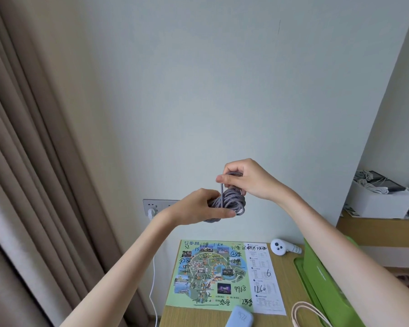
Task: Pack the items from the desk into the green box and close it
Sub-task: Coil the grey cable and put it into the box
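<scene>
While my left hand (200, 206) wraps its fingers round the bundled grey cable (232, 200), my right hand (248, 180), at about one o'clock from it, pinches a loose strand at the top of the coil. Both hands are therefore clamped on the same thing, held in the air before the wall and well above the desk (285, 270). I judge this cable is being tidied for packing and is not yet in the green box (316, 274), which stands open at four o'clock from the coil, its inside mostly hidden behind my right forearm. Outward from there, a printed map sheet (222, 272) lies at six o'clock, a white controller (280, 247) at five, and a pale blue item (240, 317) and a cream cord loop (302, 310) sit nearer me. By my reading most of the packing, and the closing, is left.
</scene>
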`<action>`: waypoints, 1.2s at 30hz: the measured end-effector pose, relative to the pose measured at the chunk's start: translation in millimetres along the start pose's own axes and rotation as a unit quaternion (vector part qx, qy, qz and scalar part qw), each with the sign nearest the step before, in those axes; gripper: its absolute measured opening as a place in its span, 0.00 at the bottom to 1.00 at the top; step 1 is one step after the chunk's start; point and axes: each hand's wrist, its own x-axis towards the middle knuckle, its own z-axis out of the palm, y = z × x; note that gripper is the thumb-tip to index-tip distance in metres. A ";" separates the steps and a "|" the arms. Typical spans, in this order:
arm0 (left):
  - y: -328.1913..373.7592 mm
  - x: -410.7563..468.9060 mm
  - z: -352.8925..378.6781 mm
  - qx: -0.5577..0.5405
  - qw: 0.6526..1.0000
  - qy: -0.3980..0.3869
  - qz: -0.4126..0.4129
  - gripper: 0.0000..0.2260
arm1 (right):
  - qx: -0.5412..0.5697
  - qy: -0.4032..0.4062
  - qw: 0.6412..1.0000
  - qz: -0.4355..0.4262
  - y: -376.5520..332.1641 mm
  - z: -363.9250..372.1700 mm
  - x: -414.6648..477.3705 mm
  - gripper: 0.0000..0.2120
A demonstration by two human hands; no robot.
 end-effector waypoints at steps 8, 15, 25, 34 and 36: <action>16.3 -11.7 -1.2 -0.062 0.994 -0.015 0.083 0.16 | 0.218 -0.055 0.966 0.130 12.8 -4.4 -3.9 0.09; 13.2 -7.3 -8.5 -0.099 0.989 0.060 0.090 0.10 | 0.224 -0.059 0.962 0.144 19.8 5.0 -14.7 0.12; -12.5 8.2 -8.0 -0.168 0.957 0.236 0.007 0.18 | 0.188 0.078 0.976 0.082 25.9 16.9 -23.1 0.04; -13.6 9.8 -6.3 -0.199 0.951 0.232 0.037 0.16 | 0.333 0.108 0.936 0.045 23.0 18.3 -26.6 0.09; -12.7 11.0 -4.2 -0.199 0.951 0.232 0.039 0.15 | 0.353 0.108 0.928 0.043 22.2 17.3 -27.9 0.11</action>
